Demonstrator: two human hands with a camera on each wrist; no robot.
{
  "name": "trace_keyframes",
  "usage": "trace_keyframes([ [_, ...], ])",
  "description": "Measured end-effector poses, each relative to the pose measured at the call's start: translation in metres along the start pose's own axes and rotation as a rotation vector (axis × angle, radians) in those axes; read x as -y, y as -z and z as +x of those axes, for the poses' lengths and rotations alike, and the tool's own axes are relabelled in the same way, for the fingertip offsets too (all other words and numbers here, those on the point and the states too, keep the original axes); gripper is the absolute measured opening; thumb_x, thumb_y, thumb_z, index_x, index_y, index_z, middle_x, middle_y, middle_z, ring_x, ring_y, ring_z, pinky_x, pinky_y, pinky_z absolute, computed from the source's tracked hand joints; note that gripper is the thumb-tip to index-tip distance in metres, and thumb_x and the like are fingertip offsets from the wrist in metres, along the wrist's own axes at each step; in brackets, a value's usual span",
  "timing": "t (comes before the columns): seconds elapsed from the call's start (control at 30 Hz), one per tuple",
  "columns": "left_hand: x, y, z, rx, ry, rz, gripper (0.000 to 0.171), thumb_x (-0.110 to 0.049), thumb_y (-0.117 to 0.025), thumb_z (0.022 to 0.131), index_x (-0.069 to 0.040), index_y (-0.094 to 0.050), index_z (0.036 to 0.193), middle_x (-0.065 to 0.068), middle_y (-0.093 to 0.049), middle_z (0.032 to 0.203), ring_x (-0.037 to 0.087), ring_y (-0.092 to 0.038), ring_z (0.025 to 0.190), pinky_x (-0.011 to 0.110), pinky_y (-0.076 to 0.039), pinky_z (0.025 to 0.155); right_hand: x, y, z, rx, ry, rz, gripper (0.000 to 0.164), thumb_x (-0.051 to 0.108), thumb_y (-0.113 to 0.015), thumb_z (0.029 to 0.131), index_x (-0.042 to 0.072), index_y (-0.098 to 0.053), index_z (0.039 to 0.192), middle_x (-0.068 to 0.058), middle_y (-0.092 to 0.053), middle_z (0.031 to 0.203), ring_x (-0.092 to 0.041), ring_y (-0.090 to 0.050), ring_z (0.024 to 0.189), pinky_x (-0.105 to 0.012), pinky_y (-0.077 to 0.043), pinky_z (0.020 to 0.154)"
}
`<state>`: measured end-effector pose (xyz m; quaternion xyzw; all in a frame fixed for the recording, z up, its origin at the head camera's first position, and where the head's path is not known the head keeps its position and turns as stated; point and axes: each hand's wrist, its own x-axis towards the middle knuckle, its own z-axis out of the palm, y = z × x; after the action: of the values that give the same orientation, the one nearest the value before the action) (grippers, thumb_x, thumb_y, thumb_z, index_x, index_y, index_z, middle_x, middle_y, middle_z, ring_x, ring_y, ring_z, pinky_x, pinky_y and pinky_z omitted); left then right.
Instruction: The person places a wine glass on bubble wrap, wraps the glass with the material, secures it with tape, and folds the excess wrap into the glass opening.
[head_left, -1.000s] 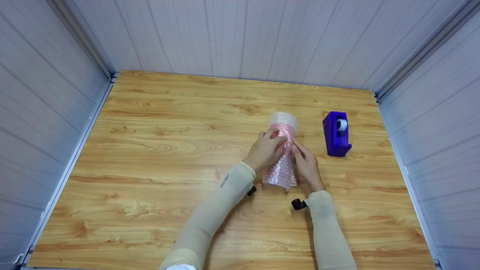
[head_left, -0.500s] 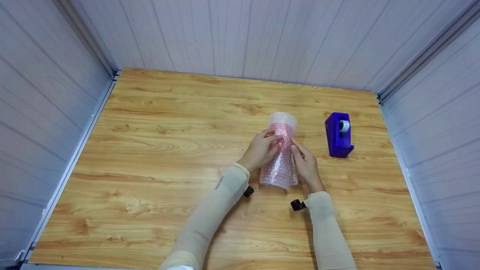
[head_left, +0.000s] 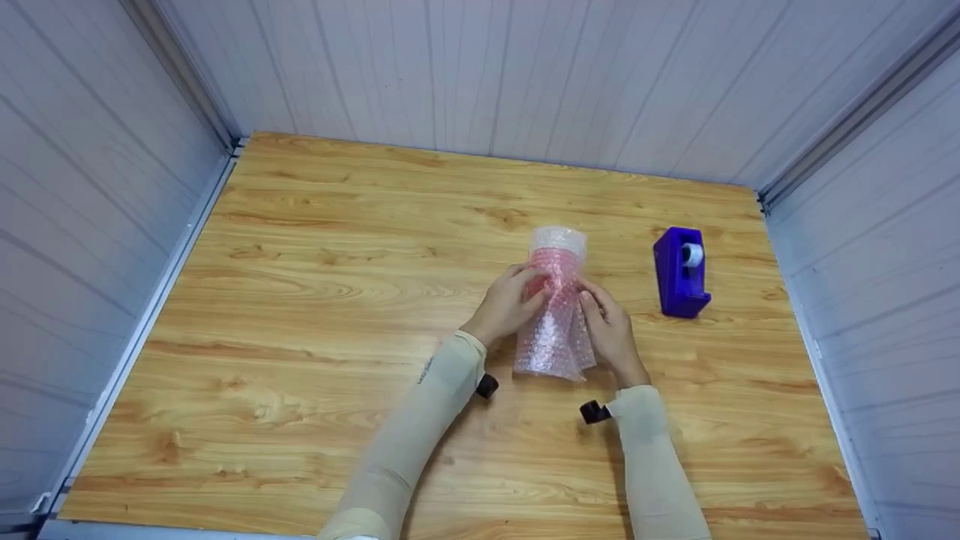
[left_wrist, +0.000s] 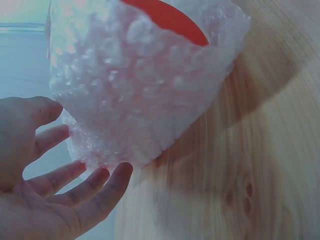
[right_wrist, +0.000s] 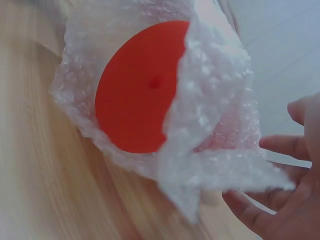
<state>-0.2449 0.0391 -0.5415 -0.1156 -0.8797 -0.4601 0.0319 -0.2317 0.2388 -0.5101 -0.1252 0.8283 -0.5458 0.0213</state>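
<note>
A red cylinder [right_wrist: 140, 90] lies inside a sheet of clear bubble wrap [head_left: 546, 337] on the wooden table. Its round flat end shows through the open near end of the wrap in the right wrist view. My left hand [head_left: 506, 304] holds the left side of the wrap, fingers bent over its upper face and thumb close to the index finger. On the other side, my right hand [head_left: 611, 326] pinches the wrap's right edge between thumb and fingers. A loose flap [right_wrist: 225, 170] of wrap hangs by the right fingers, partly hiding them.
A blue tape dispenser [head_left: 681, 271] with a roll of clear tape [head_left: 692, 255] stands right of the wrapped cylinder. Pale panelled walls [head_left: 465, 75] border the wooden table [head_left: 300, 300] at the back and both sides.
My left hand has shifted slightly left and down. The wrap's near end has spread wider, and a loose flap now stands out on its right. The right hand stays nearly in place.
</note>
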Motion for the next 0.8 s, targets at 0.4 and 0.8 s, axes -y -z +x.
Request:
trace_keyframes([
  [0.4,0.012,0.01,-0.015,0.039,0.13,-0.224,0.027,-0.018,-0.064,0.1,-0.006,-0.059,0.124,0.014,-0.061,0.131,0.024,-0.066,0.106,0.03,-0.054,0.089,-0.019,-0.005,0.005,0.029,0.094,0.018,0.035,0.008,-0.048,0.106,-0.005,-0.056,0.137,-0.02,-0.063,0.13,-0.036,-0.059,0.119,-0.047,-0.044,0.1],
  [0.8,0.019,0.015,-0.034,0.03,0.176,-0.256,0.026,-0.019,-0.058,0.103,-0.004,-0.06,0.124,0.013,-0.065,0.126,0.022,-0.066,0.108,0.026,-0.053,0.088,-0.013,-0.011,0.004,0.115,0.198,-0.087,0.03,0.011,-0.055,0.103,0.004,-0.065,0.131,-0.009,-0.066,0.127,-0.026,-0.062,0.109,-0.045,-0.049,0.09],
])
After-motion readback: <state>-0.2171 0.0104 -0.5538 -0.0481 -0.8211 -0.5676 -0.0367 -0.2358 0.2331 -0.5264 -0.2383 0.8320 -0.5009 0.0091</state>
